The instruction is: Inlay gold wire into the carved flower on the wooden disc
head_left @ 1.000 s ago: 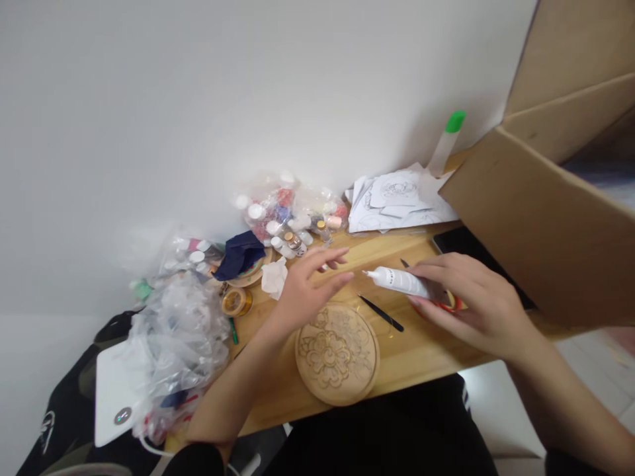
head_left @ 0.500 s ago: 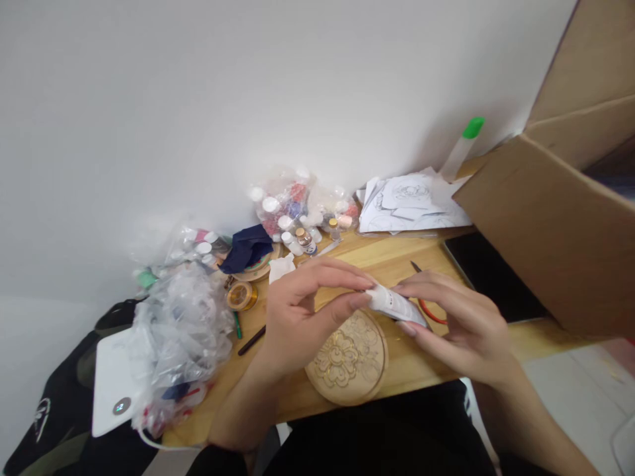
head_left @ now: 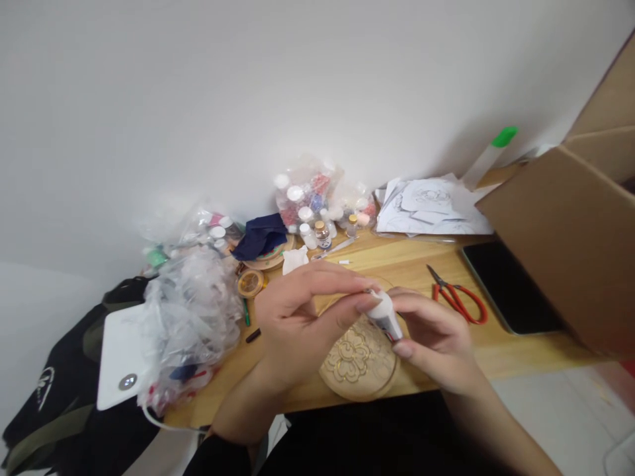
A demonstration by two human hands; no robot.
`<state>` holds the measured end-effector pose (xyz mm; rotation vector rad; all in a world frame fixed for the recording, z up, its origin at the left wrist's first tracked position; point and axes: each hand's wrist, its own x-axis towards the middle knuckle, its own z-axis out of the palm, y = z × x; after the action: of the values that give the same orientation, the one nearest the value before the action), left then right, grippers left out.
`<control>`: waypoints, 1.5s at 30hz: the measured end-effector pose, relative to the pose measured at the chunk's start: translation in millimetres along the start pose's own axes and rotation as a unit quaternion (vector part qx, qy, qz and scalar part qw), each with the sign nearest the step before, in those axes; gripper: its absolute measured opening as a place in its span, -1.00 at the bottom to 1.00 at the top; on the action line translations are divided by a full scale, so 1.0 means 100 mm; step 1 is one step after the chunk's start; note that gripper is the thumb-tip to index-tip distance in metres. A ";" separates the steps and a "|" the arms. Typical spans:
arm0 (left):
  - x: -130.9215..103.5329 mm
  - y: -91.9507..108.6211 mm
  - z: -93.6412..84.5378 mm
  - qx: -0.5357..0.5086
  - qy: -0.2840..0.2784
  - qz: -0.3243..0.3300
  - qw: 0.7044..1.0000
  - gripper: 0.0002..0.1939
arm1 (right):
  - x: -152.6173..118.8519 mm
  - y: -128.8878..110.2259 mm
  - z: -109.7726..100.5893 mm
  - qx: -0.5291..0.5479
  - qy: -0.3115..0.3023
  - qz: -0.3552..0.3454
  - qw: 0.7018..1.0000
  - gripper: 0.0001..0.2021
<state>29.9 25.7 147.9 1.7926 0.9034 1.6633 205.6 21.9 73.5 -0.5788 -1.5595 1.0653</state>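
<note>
Between my two hands is a small white squeeze tube (head_left: 385, 316), tilted, with its narrow end up and to the left. My left hand (head_left: 292, 324) pinches that end between thumb and forefinger. The body of the tube is gripped by the thumb and fingers of my right hand (head_left: 439, 337). Just below the tube lies a round wooden board (head_left: 353, 360) bearing a flower pattern outlined in gold wire; my hands cover part of it. Red-handled pointed pliers (head_left: 457, 297) rest on the table to the right of my right hand.
A black tablet (head_left: 510, 287) and a cardboard box (head_left: 560, 244) stand right. Paper drawings (head_left: 431, 205) and bagged bottles (head_left: 307, 198) line the wall. Left are a gold wire spool (head_left: 251, 283), a crumpled plastic bag (head_left: 193, 307) and a white device (head_left: 119, 360). A small white piece (head_left: 344, 262) lies behind my hands.
The tube has turned more upright in my hands, and my right hand has moved in closer to my left. The view has shifted, and the pliers now show fully.
</note>
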 end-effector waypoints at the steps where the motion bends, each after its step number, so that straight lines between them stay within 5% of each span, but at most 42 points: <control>1: -0.01 0.01 -0.01 0.004 0.005 -0.002 1.000 -0.98 | 0.00 0.00 0.01 -0.002 0.002 -0.002 1.000 -0.70; 8: -0.01 0.07 -0.08 0.026 0.006 0.006 1.000 -0.92 | -0.01 -0.05 0.03 -0.048 0.065 -0.036 0.996 -0.67; 12: 0.01 0.04 -0.16 0.035 -0.040 0.040 0.998 -0.91 | -0.02 -0.13 -0.03 -0.029 0.034 -0.018 0.999 -0.73; 15: 0.02 0.00 -0.19 0.080 -0.061 0.089 0.991 -0.92 | -0.05 -0.17 -0.03 0.034 -0.006 0.049 0.998 -0.81; 20: 0.02 -0.03 -0.17 0.145 -0.066 0.136 0.978 -0.90 | -0.15 -0.14 0.06 0.194 -0.032 0.193 0.961 -0.67; 25: 0.02 -0.03 -0.20 0.292 -0.083 0.213 0.929 -0.93 | -0.21 -0.12 0.10 0.294 -0.027 0.270 0.917 -0.58; 33: 0.03 -0.02 -0.27 0.328 -0.128 0.234 0.906 -0.82 | -0.22 -0.17 -0.03 0.252 -0.015 0.294 0.922 -0.62; 40: 0.03 -0.05 -0.19 0.380 -0.106 0.276 0.876 -0.86 | -0.21 -0.31 -0.05 0.160 -0.001 0.275 0.948 -0.65; 45: 0.02 -0.06 -0.17 0.362 -0.087 0.256 0.892 -0.85 | -0.23 -0.39 0.00 0.181 0.016 0.308 0.934 -0.69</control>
<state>12.5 30.2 146.1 2.8415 1.1286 1.5058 219.1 -15.4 95.2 -0.8441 -1.1220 1.7600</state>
